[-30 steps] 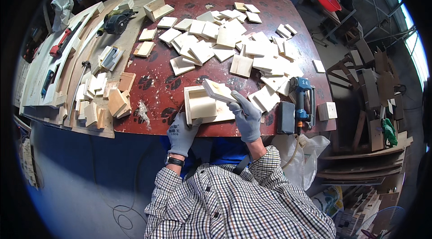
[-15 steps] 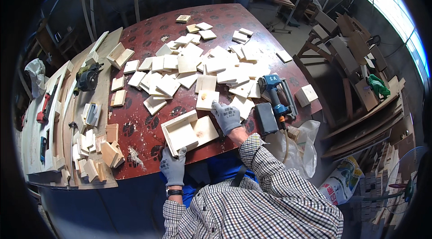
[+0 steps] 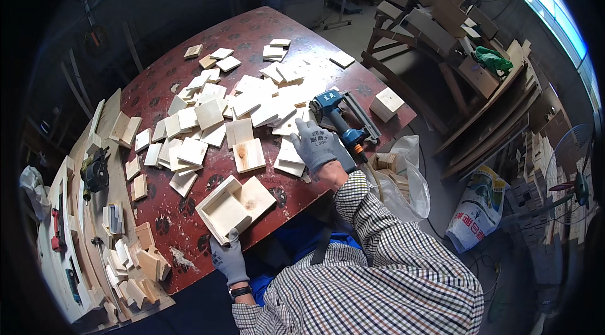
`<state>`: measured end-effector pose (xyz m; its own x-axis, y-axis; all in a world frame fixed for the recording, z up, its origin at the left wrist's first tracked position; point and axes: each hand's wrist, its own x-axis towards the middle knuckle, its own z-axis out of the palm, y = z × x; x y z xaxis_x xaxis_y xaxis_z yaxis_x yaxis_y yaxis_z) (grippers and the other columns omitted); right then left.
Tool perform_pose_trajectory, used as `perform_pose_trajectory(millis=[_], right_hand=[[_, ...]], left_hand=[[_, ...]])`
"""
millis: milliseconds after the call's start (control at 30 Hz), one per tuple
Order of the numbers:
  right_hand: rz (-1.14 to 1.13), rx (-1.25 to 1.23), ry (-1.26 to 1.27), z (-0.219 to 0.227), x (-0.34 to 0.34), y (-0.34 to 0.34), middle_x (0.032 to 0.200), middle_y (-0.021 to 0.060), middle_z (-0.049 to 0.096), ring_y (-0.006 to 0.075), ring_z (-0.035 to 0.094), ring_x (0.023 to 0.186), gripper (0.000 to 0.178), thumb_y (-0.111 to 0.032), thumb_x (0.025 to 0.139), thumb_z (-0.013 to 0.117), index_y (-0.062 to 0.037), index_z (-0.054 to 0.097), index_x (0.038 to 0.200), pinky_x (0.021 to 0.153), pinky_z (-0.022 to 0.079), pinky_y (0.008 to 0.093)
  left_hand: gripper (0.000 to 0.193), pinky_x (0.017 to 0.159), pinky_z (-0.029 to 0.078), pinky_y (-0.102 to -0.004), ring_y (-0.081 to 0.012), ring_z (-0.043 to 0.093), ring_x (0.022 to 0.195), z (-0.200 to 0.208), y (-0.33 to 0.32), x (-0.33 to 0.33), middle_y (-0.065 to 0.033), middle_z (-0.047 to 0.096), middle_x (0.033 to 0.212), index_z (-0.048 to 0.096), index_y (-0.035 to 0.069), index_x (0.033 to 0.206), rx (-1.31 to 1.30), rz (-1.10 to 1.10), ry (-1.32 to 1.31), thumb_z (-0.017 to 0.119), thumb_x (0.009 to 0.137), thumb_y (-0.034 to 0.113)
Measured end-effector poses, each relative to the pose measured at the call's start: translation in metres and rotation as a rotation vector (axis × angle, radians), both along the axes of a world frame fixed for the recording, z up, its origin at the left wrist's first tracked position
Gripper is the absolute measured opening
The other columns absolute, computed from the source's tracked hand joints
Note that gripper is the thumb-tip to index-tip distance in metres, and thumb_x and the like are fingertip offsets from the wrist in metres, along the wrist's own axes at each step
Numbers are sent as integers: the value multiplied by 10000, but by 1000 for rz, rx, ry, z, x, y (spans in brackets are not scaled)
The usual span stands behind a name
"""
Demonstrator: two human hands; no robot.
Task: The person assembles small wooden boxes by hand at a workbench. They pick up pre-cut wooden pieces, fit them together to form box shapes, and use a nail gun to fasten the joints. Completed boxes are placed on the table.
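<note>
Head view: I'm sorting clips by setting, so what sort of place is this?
Most likely a woodworking shop: cut wood squares litter the red table, a blue nail gun lies by the right hand, and lumber is stacked behind.

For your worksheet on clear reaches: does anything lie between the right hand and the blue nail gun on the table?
Nothing visible does. The right hand lies spread right beside the blue nail gun, at its handle, while the left hand holds the open wooden box at the table's near edge.

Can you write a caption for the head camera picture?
Gloved left hand steadies a wooden box while right hand reaches toward a blue nail gun.
</note>
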<state>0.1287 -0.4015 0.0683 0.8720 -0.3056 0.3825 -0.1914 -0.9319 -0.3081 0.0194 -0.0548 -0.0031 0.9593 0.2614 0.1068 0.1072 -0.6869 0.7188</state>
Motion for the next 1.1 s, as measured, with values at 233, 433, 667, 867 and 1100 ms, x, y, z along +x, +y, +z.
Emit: perform_pose_trajectory(millis=[233, 433, 667, 867, 1100], right_hand=[[-74, -2, 47, -8, -13, -34, 1092, 154, 698, 372, 722, 936, 407, -308, 956, 689, -100, 616, 1298, 807, 589, 470], [-71, 28, 83, -13, -12, -38, 1119, 162, 693, 375, 720, 973, 456, -321, 953, 694, -97, 618, 1343, 813, 589, 480], [62, 7, 334, -12, -9, -15, 1222, 178, 668, 372, 708, 1076, 513, -377, 967, 669, -106, 565, 1390, 891, 570, 496], [111, 32, 388, -18, -16, -4, 1276, 175, 651, 369, 695, 1111, 565, -417, 976, 645, -95, 542, 1429, 939, 556, 490], [125, 44, 395, -23, -14, -11, 1262, 172, 661, 364, 698, 1092, 535, -417, 974, 644, -118, 560, 1410, 930, 557, 483]], left_hand=[[648, 843, 559, -461, -405, 722, 986, 5, -3, -1, -221, 738, 1084, 636, -13, 1209, -7, 1, -26, 733, 942, 570], [687, 844, 563, -465, -424, 718, 978, 5, -4, 0, -224, 733, 1076, 629, -10, 1225, 18, -6, -14, 697, 948, 614], [697, 852, 564, -474, -420, 718, 1002, 2, 1, -3, -222, 732, 1101, 629, 1, 1242, -5, 7, -27, 692, 944, 627], [735, 874, 548, -466, -431, 707, 1021, 10, -4, -3, -255, 729, 1113, 625, -34, 1283, 2, 11, -7, 699, 947, 615], [698, 828, 558, -489, -441, 714, 974, 11, -6, -3, -234, 733, 1050, 626, 3, 1206, 28, 22, -38, 686, 938, 644]])
